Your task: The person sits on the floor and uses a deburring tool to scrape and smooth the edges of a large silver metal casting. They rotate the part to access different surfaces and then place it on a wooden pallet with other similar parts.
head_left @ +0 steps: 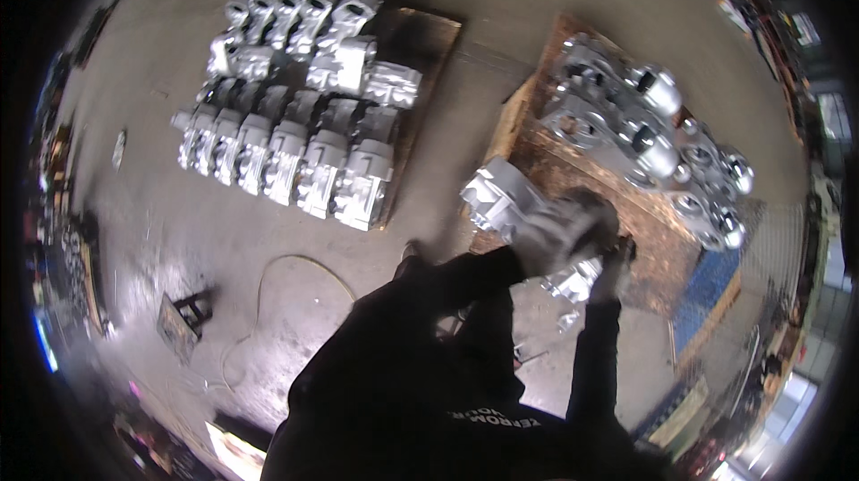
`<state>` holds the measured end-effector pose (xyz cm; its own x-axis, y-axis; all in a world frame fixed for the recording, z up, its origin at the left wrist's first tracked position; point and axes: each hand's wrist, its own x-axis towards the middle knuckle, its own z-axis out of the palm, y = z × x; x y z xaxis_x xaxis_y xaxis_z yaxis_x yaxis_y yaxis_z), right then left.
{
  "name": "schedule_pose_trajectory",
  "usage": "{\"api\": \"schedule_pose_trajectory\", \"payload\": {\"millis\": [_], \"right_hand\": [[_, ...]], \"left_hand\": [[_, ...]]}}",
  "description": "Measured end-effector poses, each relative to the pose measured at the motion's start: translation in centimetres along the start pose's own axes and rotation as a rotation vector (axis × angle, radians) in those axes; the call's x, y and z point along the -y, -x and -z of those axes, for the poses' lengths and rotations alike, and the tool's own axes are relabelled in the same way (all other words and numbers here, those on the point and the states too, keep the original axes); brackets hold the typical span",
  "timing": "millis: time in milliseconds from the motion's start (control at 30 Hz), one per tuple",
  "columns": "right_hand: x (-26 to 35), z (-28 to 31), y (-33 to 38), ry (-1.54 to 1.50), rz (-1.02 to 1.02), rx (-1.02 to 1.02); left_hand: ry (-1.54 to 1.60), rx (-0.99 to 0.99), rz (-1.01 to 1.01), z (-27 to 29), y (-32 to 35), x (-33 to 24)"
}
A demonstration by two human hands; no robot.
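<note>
The left hand point(537, 248) and right hand point(610, 276) are looking blurry; I can't tell if they're gripping. A silver metal part point(495, 198) is sitting at the left hand's ten o'clock.

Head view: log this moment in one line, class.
left hand: blurred, near silver casting; right hand: grip unclear; wooden board: castings on top

Head view: left fisheye worn on your head, facing steeply down at the floor point(143, 230). Nearest the lens, your torso point(412, 418) at lower edge; hands point(608, 278) mid-range; pallets point(658, 262) farther off. Wide field; straight edges bow toward the rim.
</note>
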<state>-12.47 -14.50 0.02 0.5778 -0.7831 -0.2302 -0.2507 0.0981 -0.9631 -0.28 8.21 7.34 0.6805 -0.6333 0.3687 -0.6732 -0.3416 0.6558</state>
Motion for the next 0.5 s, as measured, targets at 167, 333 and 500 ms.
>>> {"api": "schedule_pose_trajectory", "payload": {"millis": [167,333,500], "right_hand": [[1.3,-5.1,0.8,-0.157,-0.238,0.171],[3.8,-4.8,0.5,-0.075,-0.451,0.008],[14.4,-13.3,0.0,1.107,0.797,0.671]], "left_hand": [[0.187,-0.062,0.423,5.1,4.7,6.2],[0.385,0.094,0.548,7.2,7.1,5.7],[0.52,0.337,0.517,4.7,8.5,10.2]]}}
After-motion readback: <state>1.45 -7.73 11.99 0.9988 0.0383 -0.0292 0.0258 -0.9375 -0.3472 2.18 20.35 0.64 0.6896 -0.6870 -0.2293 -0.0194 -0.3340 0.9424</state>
